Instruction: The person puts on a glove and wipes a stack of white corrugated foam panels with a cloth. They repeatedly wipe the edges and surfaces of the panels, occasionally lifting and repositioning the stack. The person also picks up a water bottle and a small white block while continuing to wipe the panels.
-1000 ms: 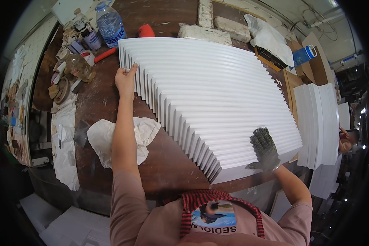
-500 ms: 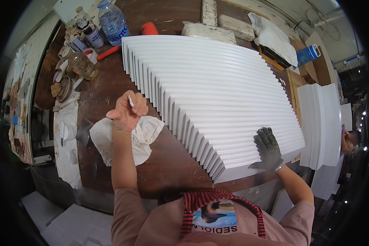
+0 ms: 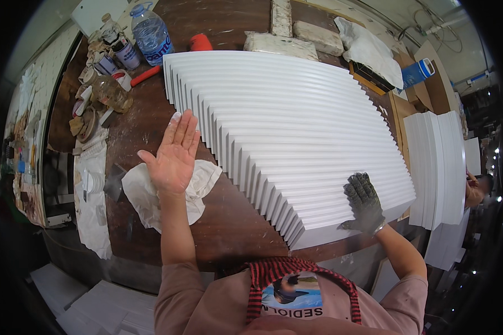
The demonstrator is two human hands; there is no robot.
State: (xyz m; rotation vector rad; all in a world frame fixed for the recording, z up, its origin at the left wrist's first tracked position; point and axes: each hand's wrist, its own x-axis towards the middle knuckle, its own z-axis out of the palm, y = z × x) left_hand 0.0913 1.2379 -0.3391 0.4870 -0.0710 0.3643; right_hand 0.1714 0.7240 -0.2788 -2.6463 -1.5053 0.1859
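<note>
Staggered white board stack (image 3: pixel 285 139): just right of bare left hand (image 3: pixel 175 162), palm up, extended, holding nothing; gloved right hand (image 3: pixel 364 204) flat atop near end.

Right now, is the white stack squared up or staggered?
Staggered: the white stack, under your gloved right hand, shows stepped edges on both sides.

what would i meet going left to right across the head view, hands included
Crumpled white sheet, bare left hand, dirty off-white block, gloved right hand on the staggered stack of white boards, separate stack of white panels.
</note>
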